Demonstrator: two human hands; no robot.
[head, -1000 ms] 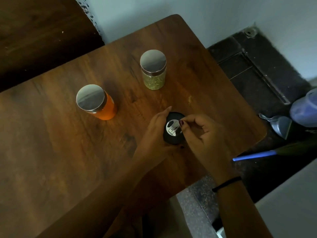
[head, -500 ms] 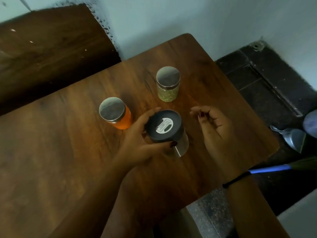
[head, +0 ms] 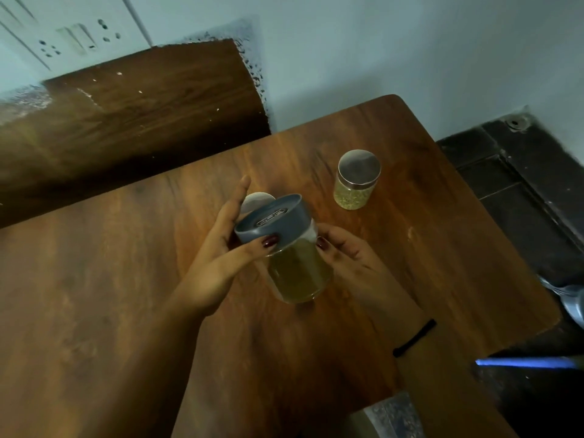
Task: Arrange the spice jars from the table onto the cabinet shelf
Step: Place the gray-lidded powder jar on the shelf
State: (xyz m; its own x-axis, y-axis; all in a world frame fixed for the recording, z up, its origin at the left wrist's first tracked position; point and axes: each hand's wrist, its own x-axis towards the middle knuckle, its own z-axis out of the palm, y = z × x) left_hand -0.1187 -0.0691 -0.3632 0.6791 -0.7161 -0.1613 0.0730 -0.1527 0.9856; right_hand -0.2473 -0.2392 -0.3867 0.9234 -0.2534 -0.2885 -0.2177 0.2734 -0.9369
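Note:
A glass jar with a dark lid (head: 286,245), holding yellow-green powder, is lifted above the wooden table (head: 126,295) and tilted. My left hand (head: 221,248) grips it at the lid, thumb across the front. My right hand (head: 350,257) touches the jar's right side with its fingertips. A small jar of greenish spice with a silver lid (head: 357,180) stands on the table to the right. Behind my left hand only the silver lid of another jar (head: 257,200) shows; its body is hidden.
A darker wooden surface (head: 132,115) lies beyond the table at the back left, under a wall switch panel (head: 72,36). To the right the dark floor (head: 521,191) drops away, with a blue handle (head: 524,363) and a metal object (head: 568,298) near the table's corner.
The dark-lidded jar has risen off the table in my left hand and tilted. My right hand moved in to touch its side. The view has tipped upward.

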